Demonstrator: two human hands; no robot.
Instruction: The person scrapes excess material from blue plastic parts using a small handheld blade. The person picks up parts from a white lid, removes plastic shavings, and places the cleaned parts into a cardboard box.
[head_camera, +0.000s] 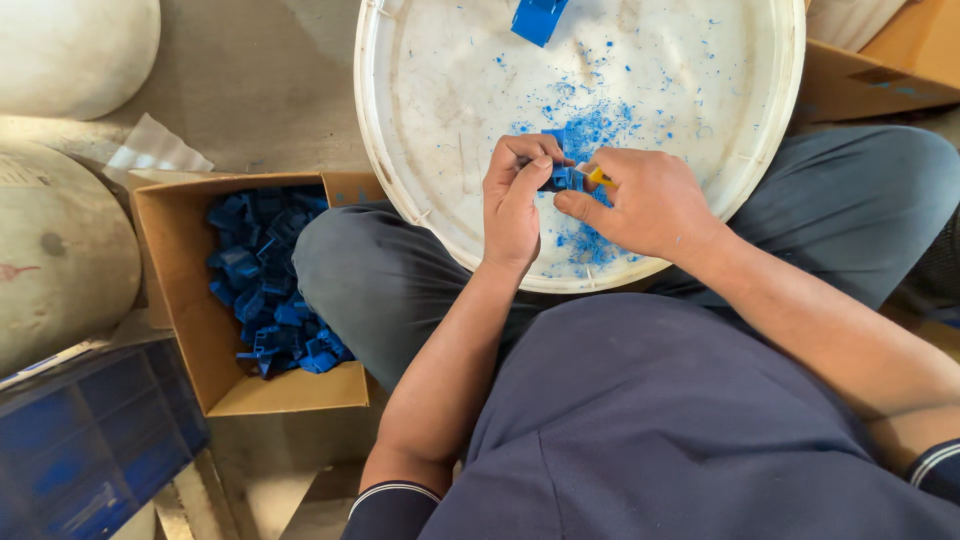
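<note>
Dark blue shirt (640, 430) is filling the bottom of the view, nearest the camera; above it the white round lid (450, 60) is resting across the person's knees. Over the lid's near edge the left hand (515, 200) is pinching a small blue plastic part (558, 178) in closed fingers; the right hand (645, 200), touching that part, is gripping a small yellow-handled blade (597, 176); blue shavings (590, 125) are lying scattered on the lid. Left of the lid a cardboard box (180, 300) is holding blue plastic pieces (270, 280).

Bright even daylight, soft shadows, sharp focus, wide-angle edge bending
</note>
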